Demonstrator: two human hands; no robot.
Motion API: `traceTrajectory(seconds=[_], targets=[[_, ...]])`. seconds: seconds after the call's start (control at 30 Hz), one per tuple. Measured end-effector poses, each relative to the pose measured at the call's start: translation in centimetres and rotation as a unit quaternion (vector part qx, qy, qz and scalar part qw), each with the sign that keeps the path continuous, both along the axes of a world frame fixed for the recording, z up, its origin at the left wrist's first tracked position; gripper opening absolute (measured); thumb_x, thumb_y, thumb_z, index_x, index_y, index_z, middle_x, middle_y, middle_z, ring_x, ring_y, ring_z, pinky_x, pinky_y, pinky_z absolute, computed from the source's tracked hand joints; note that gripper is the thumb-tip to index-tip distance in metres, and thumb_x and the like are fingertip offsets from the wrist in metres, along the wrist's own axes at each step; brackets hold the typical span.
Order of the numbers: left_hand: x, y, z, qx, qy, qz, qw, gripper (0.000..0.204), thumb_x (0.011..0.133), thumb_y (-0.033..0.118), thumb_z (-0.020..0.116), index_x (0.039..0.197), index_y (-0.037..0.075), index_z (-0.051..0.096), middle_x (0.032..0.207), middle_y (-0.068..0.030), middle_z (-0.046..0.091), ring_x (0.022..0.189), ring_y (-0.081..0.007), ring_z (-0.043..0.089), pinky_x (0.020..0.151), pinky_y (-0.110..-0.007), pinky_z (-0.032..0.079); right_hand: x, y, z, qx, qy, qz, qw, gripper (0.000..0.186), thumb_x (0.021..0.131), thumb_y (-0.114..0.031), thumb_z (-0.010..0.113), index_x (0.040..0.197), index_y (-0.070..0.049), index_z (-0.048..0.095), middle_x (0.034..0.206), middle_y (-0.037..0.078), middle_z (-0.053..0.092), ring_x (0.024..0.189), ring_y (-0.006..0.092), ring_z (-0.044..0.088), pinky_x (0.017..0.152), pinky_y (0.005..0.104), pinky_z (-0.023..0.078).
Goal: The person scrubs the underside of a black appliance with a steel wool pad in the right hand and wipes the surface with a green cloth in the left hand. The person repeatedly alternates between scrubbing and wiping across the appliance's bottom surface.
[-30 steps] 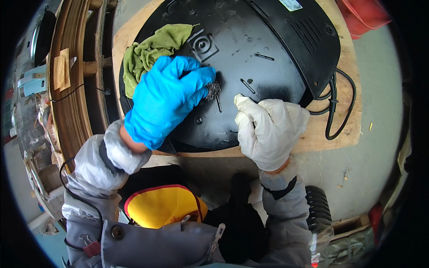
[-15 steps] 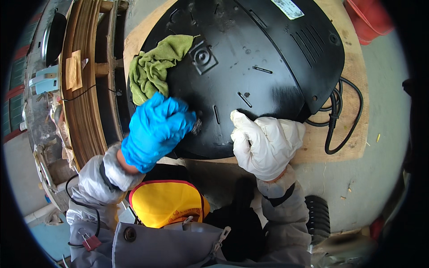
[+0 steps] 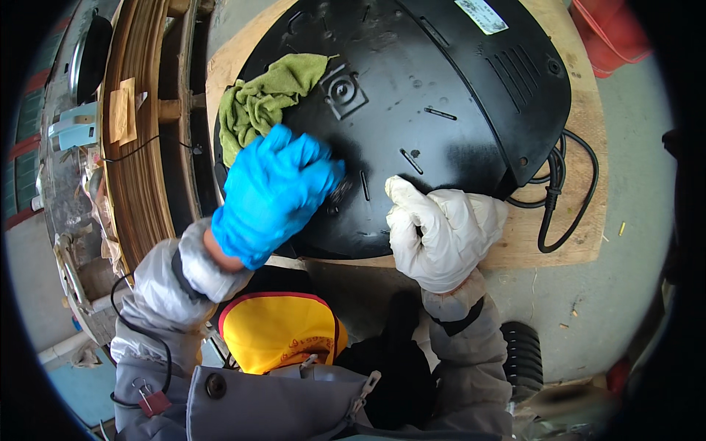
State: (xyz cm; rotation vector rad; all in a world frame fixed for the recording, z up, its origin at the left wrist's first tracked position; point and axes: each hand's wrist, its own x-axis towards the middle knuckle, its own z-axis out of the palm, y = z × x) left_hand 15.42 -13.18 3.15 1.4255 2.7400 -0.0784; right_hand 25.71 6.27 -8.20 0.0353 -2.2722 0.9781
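Observation:
A large round black appliance housing (image 3: 401,140) with slots and a raised round mark lies in front of me. My left hand (image 3: 276,195), in a blue glove, is closed and pressed to its near left part. A bit of dark grey, wiry steel wool (image 3: 340,192) shows at its fingers; most of it is hidden. My right hand (image 3: 445,235), in a white glove, has its fingers curled over the housing's near edge, holding it. A crumpled green cloth (image 3: 268,99) lies on the housing just beyond my left hand.
The housing rests on a wooden board (image 3: 581,228), where a coiled black power cord (image 3: 557,191) lies at the right. A red bucket (image 3: 607,33) stands far right. Stacked brown sheets (image 3: 140,176) are on the left. A yellow item with red trim (image 3: 283,331) is near my body.
My left hand has shifted right and slightly away from me over the housing with the steel wool. My right hand stays at the edge, and the view has shifted a little.

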Motion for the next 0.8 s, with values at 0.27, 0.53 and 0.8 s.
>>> traceTrajectory(seconds=[0.27,0.53,0.8], targets=[[1.3,-1.8,0.5,0.011,-0.057,-0.011,0.998,0.024,0.072,0.012,0.079,0.094,0.020,0.075,0.094,0.0010,0.066,0.078,-0.0248,0.058,0.062,-0.039,0.048,-0.1,0.0,-0.1,0.010,0.008,0.002,1.000,0.028,0.086,-0.030,0.074,0.113,-0.024,0.080,0.079,-0.010,0.056,0.074,0.0138,0.052,0.071,0.0369,0.037],[-7.3,2.4,-2.9,0.085,0.081,-0.054,0.992,0.012,0.081,0.014,0.074,0.091,0.012,0.069,0.092,-0.0082,0.062,0.085,-0.0329,0.061,0.068,-0.045,0.052,-0.3,0.3,0.5,0.003,0.017,0.014,1.000,0.025,0.084,-0.019,0.074,0.108,-0.021,0.081,0.078,-0.008,0.056,0.073,0.0155,0.051,0.071,0.0366,0.036],[0.5,2.4,-0.4,0.060,-0.067,-0.112,0.990,0.009,0.075,0.018,0.072,0.085,0.017,0.070,0.088,-0.0040,0.063,0.080,-0.0244,0.060,0.060,-0.040,0.049,0.1,0.7,1.5,-0.079,0.026,0.043,0.996,0.022,0.085,-0.013,0.071,0.104,-0.020,0.080,0.075,-0.007,0.060,0.070,0.0165,0.051,0.071,0.0362,0.036]])
